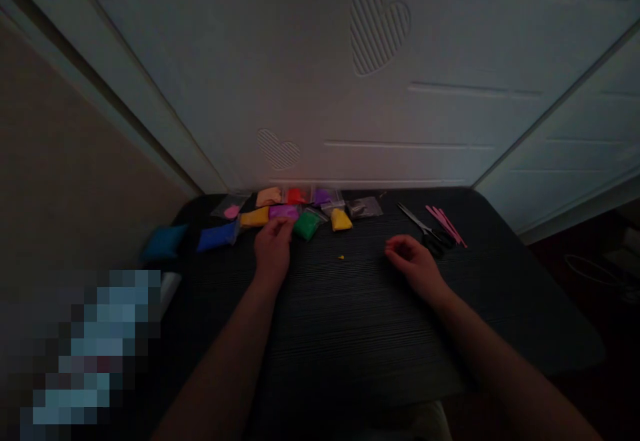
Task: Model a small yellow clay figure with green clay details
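My left hand is above the dark table, its fingers drawn together at the edge of the purple packet and beside the green packet. Whatever those fingers may hold is too dim to make out. Farther right, my right hand has curled fingers, with the thumb close to the index finger; anything between them is hidden. Just beyond it are the scissors with black handles. A tiny yellow bit lies between my hands, in front of the yellow packet.
More packets line the back: blue, orange, peach, red, violet, and a clear bag. Pink strips lie right of the scissors. A teal packet is at left. A white panel rises behind the table.
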Available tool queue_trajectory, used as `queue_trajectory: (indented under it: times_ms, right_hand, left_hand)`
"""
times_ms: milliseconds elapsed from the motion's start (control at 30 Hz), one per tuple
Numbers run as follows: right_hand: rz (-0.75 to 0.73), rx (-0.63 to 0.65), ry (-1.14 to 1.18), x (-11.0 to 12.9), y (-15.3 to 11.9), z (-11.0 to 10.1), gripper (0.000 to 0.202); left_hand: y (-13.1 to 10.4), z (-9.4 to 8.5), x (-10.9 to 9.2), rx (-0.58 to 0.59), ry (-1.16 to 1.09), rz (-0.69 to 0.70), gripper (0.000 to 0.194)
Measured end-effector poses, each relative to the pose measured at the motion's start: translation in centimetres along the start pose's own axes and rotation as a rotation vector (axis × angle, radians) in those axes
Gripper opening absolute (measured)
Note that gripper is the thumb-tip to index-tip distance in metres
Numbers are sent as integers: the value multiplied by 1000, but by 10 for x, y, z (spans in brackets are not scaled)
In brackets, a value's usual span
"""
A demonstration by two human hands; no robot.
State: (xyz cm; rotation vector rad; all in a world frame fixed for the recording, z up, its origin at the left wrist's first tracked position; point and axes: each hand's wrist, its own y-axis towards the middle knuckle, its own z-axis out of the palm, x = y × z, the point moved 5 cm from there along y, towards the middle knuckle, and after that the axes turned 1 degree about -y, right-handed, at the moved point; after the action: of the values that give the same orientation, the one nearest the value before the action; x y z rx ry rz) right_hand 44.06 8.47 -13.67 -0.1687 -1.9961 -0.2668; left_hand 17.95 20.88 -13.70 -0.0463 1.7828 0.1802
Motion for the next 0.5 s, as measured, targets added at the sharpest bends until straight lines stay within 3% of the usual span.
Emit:
queue_trajectory:
  times_ms: [500]
  right_hand:
    - [135,-13,122,4,-2,-10,22]
  left_hand:
    - [0,0,0,0,9,2,17]
